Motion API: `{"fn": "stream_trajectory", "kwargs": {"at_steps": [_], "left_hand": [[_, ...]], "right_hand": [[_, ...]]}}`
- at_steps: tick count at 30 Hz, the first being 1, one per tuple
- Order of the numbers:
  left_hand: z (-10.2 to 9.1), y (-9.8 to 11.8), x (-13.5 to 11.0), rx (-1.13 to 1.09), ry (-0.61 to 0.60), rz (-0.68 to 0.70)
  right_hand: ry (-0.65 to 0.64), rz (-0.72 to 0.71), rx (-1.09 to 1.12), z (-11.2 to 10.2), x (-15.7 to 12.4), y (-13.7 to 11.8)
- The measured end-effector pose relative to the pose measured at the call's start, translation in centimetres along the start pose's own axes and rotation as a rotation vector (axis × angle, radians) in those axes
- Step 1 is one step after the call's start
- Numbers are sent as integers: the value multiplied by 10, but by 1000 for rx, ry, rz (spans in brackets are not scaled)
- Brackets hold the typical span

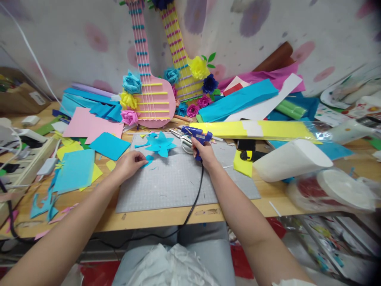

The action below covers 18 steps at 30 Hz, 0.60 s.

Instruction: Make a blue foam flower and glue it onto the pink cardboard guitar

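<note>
My right hand (202, 151) is wrapped round a blue glue gun (201, 136), its nozzle pointing left over the cutting mat. From its handle a black cord runs down past the table edge. With pinched fingers, my left hand (131, 163) holds a small blue paper petal (148, 160) at the mat's left side. Just beyond, between the hands, lies a blue paper flower (162, 144) with pointed petals. Scissors (185, 142) rest partly behind the glue gun. Beneath all this is the grey cutting mat (166, 186).
A pink paper guitar (156, 99) and a yellow one (186, 81) lean against the back wall. Paper sheets and scraps (74, 171) cover the left side. On the right are a yellow paper pack (274, 130), a white roll (293, 159) and a lidded tub (333, 190).
</note>
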<state>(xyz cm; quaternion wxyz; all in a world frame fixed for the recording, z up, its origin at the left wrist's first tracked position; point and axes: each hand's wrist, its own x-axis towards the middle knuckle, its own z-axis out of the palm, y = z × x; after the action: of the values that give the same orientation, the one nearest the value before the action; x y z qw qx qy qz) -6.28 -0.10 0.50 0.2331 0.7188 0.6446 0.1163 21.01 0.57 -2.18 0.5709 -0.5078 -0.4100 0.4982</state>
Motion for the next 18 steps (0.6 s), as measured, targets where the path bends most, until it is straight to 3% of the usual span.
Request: {"fn": "stream_trajectory", "kwargs": {"at_steps": [7,14,18], "left_hand": [[2,1,-2,11,20,-62],[2,-5,-3,-30,44,56],[4,-5,-3,-17,31,3]], "right_hand": [[8,-7,-32,-1,-1,-1],[-5,-5,-15,0,-1,-1],[-13,-10,-18,1,-3,-3]]}}
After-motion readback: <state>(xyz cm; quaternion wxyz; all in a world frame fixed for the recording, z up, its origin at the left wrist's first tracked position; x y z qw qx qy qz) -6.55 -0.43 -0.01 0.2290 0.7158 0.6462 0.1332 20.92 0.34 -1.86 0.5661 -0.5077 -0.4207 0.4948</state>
